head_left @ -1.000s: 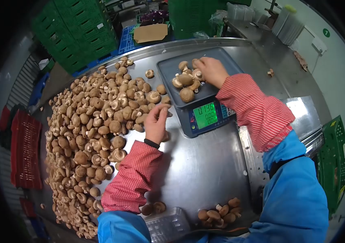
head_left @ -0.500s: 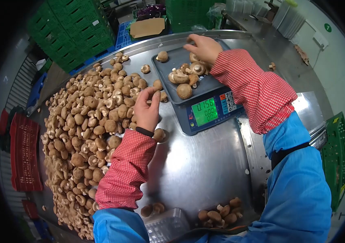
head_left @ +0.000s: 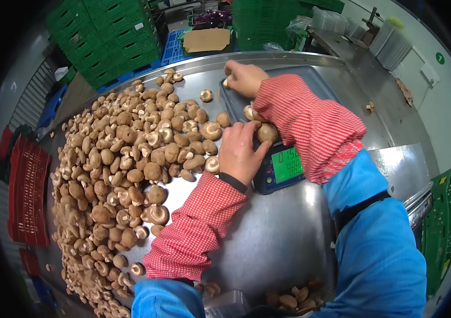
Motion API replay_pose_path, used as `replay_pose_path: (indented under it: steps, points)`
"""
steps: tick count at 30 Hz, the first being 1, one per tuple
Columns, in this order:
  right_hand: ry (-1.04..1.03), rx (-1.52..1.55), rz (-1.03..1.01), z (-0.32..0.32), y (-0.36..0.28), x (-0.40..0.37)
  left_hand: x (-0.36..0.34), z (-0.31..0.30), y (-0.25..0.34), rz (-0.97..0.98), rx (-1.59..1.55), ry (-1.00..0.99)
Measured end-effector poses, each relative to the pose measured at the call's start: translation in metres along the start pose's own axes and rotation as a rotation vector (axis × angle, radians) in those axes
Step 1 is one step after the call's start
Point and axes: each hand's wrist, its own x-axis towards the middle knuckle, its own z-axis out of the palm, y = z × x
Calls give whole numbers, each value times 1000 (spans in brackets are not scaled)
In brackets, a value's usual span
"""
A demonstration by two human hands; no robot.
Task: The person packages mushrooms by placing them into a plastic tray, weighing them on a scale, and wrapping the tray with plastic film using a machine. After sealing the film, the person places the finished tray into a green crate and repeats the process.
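Dozens of brown mushrooms (head_left: 106,157) lie heaped across the left half of the metal table (head_left: 273,233) I'm watching. Upper centre, my right hand (head_left: 246,79) is over the upper left part of the scale's tray (head_left: 313,80), fingers curled by a small mushroom (head_left: 227,82); I can't tell from my view whether they are clamped on it. My left hand (head_left: 240,151) is at the tray's lower left corner, thumb and index finger beside a round mushroom cap (head_left: 267,133). Whether they grip it, I can't tell. Another mushroom (head_left: 252,113) shows just above that cap, partly covered by the right sleeve (head_left: 310,119). The green display (head_left: 287,163) is lit below, its digits partly hidden by that sleeve.

At the bottom of the frame I have a clear plastic container (head_left: 226,304) and, to its right, a small mushroom group (head_left: 294,299). I see a red crate (head_left: 28,193) at far left, stacked green crates (head_left: 106,42) upper left, and a green crate (head_left: 441,228) at right.
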Motion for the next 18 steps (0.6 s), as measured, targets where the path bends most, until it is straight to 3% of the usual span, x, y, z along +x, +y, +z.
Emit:
replay_pose_path:
  steps: [2, 7, 13, 16, 18]
  points:
    - [94, 42, 14, -26, -2, -13, 0, 0, 1, -7, -9, 11]
    - [-19, 52, -24, -99, 37, -54, 1, 6, 2, -53, -71, 68]
    - [-259, -54, -91, -84, 57, -94, 14, 19, 8, -29, 11, 98]
    - [-271, 55, 66, -89, 56, -94, 16, 25, 7, -2, 44, 136]
    - [-44, 15, 83, -88, 79, -87, 16, 22, 5, -3, 18, 176]
